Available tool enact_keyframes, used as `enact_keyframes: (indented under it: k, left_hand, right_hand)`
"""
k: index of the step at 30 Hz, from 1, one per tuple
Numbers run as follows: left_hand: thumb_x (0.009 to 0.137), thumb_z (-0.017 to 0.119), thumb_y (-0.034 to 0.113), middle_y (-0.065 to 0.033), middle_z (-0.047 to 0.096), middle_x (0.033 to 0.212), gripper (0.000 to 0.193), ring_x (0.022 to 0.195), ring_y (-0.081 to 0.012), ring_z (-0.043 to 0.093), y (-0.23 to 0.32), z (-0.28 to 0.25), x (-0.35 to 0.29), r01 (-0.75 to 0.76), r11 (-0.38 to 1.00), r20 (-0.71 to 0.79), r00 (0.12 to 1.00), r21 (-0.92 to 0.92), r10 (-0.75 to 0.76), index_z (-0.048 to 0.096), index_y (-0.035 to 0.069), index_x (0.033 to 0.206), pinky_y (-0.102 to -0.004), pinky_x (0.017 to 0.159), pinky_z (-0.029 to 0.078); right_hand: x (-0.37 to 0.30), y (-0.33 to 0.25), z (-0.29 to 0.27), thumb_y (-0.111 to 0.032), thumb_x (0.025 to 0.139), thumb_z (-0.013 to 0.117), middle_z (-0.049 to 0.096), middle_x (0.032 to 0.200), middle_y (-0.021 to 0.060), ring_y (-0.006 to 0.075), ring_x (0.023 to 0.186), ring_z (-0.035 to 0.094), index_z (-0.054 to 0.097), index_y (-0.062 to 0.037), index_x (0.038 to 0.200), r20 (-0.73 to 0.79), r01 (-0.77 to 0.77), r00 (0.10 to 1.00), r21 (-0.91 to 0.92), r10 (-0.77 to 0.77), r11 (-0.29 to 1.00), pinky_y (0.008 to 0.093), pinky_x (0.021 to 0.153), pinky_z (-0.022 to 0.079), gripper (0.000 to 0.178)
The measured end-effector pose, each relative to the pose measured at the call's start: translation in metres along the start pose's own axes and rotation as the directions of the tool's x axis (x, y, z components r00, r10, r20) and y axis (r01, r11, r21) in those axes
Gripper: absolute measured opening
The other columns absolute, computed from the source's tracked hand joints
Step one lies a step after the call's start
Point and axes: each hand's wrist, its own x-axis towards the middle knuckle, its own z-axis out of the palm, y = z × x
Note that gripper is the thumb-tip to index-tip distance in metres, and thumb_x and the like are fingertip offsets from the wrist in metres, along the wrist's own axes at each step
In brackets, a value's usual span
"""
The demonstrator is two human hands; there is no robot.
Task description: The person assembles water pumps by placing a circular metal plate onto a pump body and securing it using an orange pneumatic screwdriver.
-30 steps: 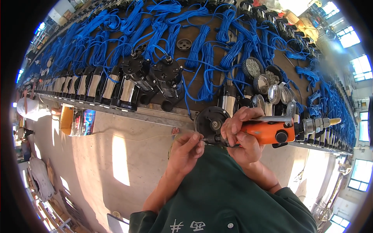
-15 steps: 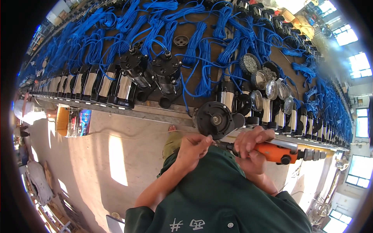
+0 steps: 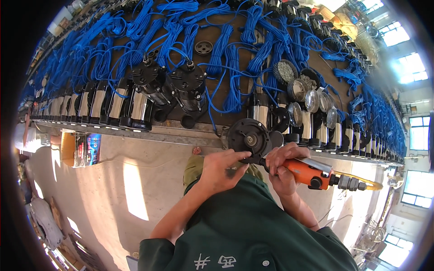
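My right hand [image 3: 285,168] wraps round an orange air screwdriver [image 3: 309,174], which lies almost level with its tip toward the left. That tip meets the near rim of a black round pump end [image 3: 249,138] at the edge of the workbench. My left hand [image 3: 222,170] is at the same rim, index finger stretched along it and thumb apart below. Nothing shows between those fingers, though the contact spot is partly hidden. Just left of the pump end stand two black-topped pumps [image 3: 188,81] with blue cables.
Rows of shiny pumps [image 3: 140,108] line the bench edge [image 3: 181,135] on both sides. Bundles of blue cable [image 3: 233,79] cover the bench. Metal strainer cups [image 3: 297,90] and a bowl of screws [image 3: 285,71] sit to the right. An open carton [image 3: 80,149] is on the floor at left.
The screwdriver has shifted left, its tip now at the pump end's rim. My left hand has gone from a pinch at the tip to fingers stretched along the rim.
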Motion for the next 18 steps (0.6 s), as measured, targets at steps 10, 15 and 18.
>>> enact_keyframes:
  k: [10,15,18]
  left_hand:
    - [0.061,0.090,0.022,-0.0147,0.067,0.085,0.068,0.078,-0.0266,0.068,-0.035,0.021,-0.004,0.287,0.930,-0.127,0.939,-0.230,-0.321,0.047,-0.001,0.108,-0.0347,0.068,0.053]
    - [0.064,0.087,0.014,-0.0145,0.068,0.087,0.056,0.081,-0.0239,0.068,-0.037,0.028,-0.005,0.331,0.844,-0.024,0.927,-0.423,-0.375,0.049,-0.001,0.102,-0.0333,0.073,0.052]
    - [0.065,0.086,0.010,-0.0143,0.068,0.087,0.052,0.082,-0.0232,0.068,-0.035,0.028,-0.004,0.362,0.834,-0.013,0.915,-0.417,-0.403,0.050,-0.001,0.100,-0.0315,0.074,0.052]
  right_hand:
    - [0.010,0.004,0.014,0.010,0.061,0.053,0.058,0.073,0.0126,0.0199,0.057,0.060,0.055,0.0033,0.087,0.116,0.039,0.993,-0.164,-0.021,0.986,0.0327,0.059,0.053,0.027]
    - [0.017,0.001,0.014,0.007,0.067,0.054,0.056,0.073,0.0108,0.0173,0.054,0.056,0.052,0.0008,0.090,0.224,0.011,0.973,-0.311,0.062,0.950,0.0327,0.059,0.052,0.024]
    - [0.020,0.001,0.011,0.004,0.073,0.055,0.054,0.073,0.0102,0.0157,0.052,0.052,0.049,-0.0019,0.092,0.247,-0.018,0.964,-0.320,0.101,0.947,0.0326,0.058,0.050,0.020]
